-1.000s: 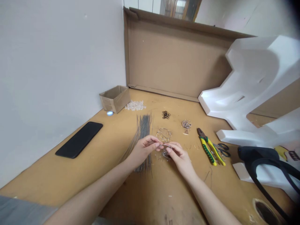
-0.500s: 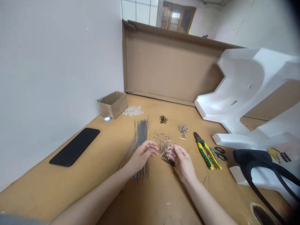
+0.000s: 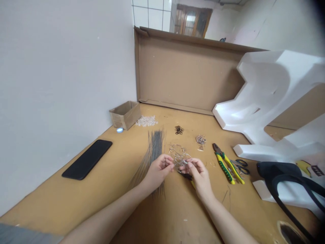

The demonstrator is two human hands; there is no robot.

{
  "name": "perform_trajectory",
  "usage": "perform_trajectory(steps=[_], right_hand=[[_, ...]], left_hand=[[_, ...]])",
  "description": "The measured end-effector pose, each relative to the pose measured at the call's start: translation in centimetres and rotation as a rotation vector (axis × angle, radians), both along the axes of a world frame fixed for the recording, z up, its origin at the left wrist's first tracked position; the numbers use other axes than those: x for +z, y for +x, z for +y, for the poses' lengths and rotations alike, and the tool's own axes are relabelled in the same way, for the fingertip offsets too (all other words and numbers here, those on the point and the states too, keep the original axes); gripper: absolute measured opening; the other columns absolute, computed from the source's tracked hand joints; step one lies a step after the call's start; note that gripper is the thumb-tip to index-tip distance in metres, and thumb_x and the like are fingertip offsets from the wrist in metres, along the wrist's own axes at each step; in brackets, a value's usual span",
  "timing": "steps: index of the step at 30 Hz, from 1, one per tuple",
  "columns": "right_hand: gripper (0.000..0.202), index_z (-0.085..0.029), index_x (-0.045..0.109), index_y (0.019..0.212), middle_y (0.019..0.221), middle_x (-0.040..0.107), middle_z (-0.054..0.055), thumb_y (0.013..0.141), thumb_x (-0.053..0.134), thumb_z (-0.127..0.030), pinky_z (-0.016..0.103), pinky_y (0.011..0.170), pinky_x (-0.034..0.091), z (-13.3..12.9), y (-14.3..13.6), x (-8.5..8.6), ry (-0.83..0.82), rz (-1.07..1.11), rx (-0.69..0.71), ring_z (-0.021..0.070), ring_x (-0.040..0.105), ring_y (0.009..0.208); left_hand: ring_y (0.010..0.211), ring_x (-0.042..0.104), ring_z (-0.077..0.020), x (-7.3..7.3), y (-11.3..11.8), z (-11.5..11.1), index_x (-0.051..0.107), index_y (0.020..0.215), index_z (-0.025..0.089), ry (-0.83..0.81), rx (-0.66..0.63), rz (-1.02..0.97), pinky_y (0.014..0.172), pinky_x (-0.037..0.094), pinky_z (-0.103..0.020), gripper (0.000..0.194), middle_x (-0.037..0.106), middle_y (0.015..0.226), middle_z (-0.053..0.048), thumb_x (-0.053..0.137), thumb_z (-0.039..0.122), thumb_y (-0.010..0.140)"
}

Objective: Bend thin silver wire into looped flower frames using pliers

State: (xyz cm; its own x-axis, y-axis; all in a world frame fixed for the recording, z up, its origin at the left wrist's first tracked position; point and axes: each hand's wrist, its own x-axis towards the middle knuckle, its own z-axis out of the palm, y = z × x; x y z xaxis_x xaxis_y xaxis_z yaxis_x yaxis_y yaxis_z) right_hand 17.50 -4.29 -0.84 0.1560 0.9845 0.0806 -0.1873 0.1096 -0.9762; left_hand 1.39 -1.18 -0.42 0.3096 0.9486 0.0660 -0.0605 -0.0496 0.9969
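My right hand (image 3: 200, 176) pinches a small silvery wire piece (image 3: 182, 162) between thumb and fingertips. Facing it from the left, my left hand (image 3: 159, 171) has its thumb and fingers drawn together near the wire; whatever they grip is too small to make out. Under my left hand lies a bundle of thin grey wires (image 3: 156, 145). Bent wire loops (image 3: 177, 148) rest just beyond the fingertips. Dark-jawed pliers (image 3: 187, 176) lie partly hidden beneath my right hand.
Yellow-green pliers (image 3: 224, 166) and scissors (image 3: 241, 166) lie right. Black rings (image 3: 179, 130), a metal pile (image 3: 201, 139), clear beads (image 3: 147, 121) and a small box (image 3: 125, 115) stand farther back. A black phone (image 3: 87, 159) lies left; white foam (image 3: 264, 81) rises right.
The view has shifted slightly, moving the scene right. My left thumb and fingers have come closer together, and the wire piece in my right hand has turned and sits lower.
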Motion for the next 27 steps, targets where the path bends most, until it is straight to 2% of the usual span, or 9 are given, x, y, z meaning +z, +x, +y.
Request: perform_trajectory(steps=[4, 7, 10, 13, 17, 20, 23, 25, 27], right_hand=[[0.028, -0.024, 0.055, 0.099, 0.084, 0.062, 0.001, 0.074, 0.063, -0.032, 0.03, 0.067, 0.048, 0.2, -0.2, -0.1, -0.009, 0.091, 0.059, 0.0159, 0.06, 0.071], [0.032, -0.024, 0.054, 0.103, 0.078, 0.06, -0.001, 0.073, 0.064, -0.029, 0.029, 0.07, 0.046, 0.3, -0.1, -0.2, -0.014, 0.108, 0.086, 0.0146, 0.058, 0.07], [0.03, -0.024, 0.055, 0.099, 0.082, 0.06, 0.001, 0.071, 0.066, -0.028, 0.03, 0.072, 0.046, 0.4, 0.0, -0.1, -0.032, 0.091, 0.128, 0.0161, 0.057, 0.077], [0.025, -0.024, 0.056, 0.09, 0.087, 0.061, 0.002, 0.068, 0.068, -0.026, 0.029, 0.077, 0.044, 0.2, 0.0, -0.1, -0.019, 0.009, 0.111, 0.0178, 0.056, 0.086], [0.021, -0.024, 0.055, 0.087, 0.089, 0.06, 0.001, 0.069, 0.066, -0.026, 0.031, 0.079, 0.044, 0.0, -0.2, -0.2, -0.034, -0.079, 0.143, 0.0189, 0.055, 0.088], [0.023, -0.025, 0.054, 0.092, 0.093, 0.06, 0.002, 0.072, 0.063, -0.027, 0.033, 0.08, 0.044, 0.1, -0.2, 0.0, -0.01, -0.144, 0.068, 0.0199, 0.054, 0.091], [0.037, -0.027, 0.051, 0.107, 0.113, 0.054, 0.005, 0.072, 0.063, -0.026, 0.036, 0.089, 0.039, 0.1, 0.0, 0.4, 0.083, -0.266, -0.098, 0.0216, 0.048, 0.107], [0.036, -0.027, 0.055, 0.107, 0.114, 0.055, 0.005, 0.072, 0.064, -0.026, 0.039, 0.094, 0.035, 0.1, 0.1, 0.7, 0.109, -0.37, -0.07, 0.0228, 0.048, 0.108], [0.024, -0.025, 0.062, 0.097, 0.103, 0.061, 0.005, 0.073, 0.063, -0.028, 0.04, 0.093, 0.036, 0.0, 0.2, 0.8, 0.081, -0.432, 0.076, 0.0234, 0.053, 0.101]], left_hand=[[0.064, 0.054, -0.0103, 0.3, -0.2, 0.2, 0.045, 0.088, 0.018, 0.039, 0.059, -0.035, 0.065, 0.041, -0.024, 0.019, 0.054, 0.067, 0.003, 0.057, 0.022, 0.074], [0.065, 0.052, -0.0102, 0.4, -0.4, 0.4, 0.042, 0.092, 0.019, 0.076, 0.096, -0.055, 0.066, 0.04, -0.023, 0.022, 0.054, 0.067, 0.004, 0.055, 0.02, 0.075], [0.069, 0.052, -0.0105, 0.3, -0.6, 0.5, 0.041, 0.098, 0.019, 0.124, 0.101, -0.064, 0.067, 0.041, -0.023, 0.026, 0.054, 0.073, 0.002, 0.054, 0.019, 0.077], [0.075, 0.053, -0.0117, 0.2, -0.7, 0.4, 0.042, 0.103, 0.019, 0.187, 0.126, -0.032, 0.073, 0.041, -0.025, 0.028, 0.054, 0.079, 0.0, 0.054, 0.019, 0.078], [0.077, 0.053, -0.0124, 0.3, -0.9, 0.5, 0.042, 0.105, 0.02, 0.184, 0.108, -0.027, 0.074, 0.041, -0.026, 0.029, 0.055, 0.081, 0.0, 0.054, 0.021, 0.078], [0.074, 0.053, -0.0119, 0.7, -1.1, 0.6, 0.043, 0.104, 0.02, 0.136, 0.057, -0.059, 0.071, 0.04, -0.025, 0.03, 0.055, 0.078, 0.0, 0.056, 0.023, 0.077], [0.07, 0.051, -0.011, 1.0, -1.3, 0.6, 0.045, 0.102, 0.019, 0.09, -0.072, -0.055, 0.068, 0.039, -0.024, 0.028, 0.055, 0.075, 0.001, 0.057, 0.024, 0.077], [0.069, 0.051, -0.0109, 1.2, -1.4, 0.5, 0.047, 0.102, 0.019, 0.073, -0.164, -0.041, 0.067, 0.038, -0.024, 0.027, 0.055, 0.076, 0.001, 0.057, 0.024, 0.077], [0.07, 0.051, -0.0109, 1.3, -1.5, 0.3, 0.048, 0.102, 0.019, 0.063, -0.237, -0.045, 0.067, 0.038, -0.024, 0.026, 0.056, 0.077, 0.0, 0.057, 0.024, 0.078]])
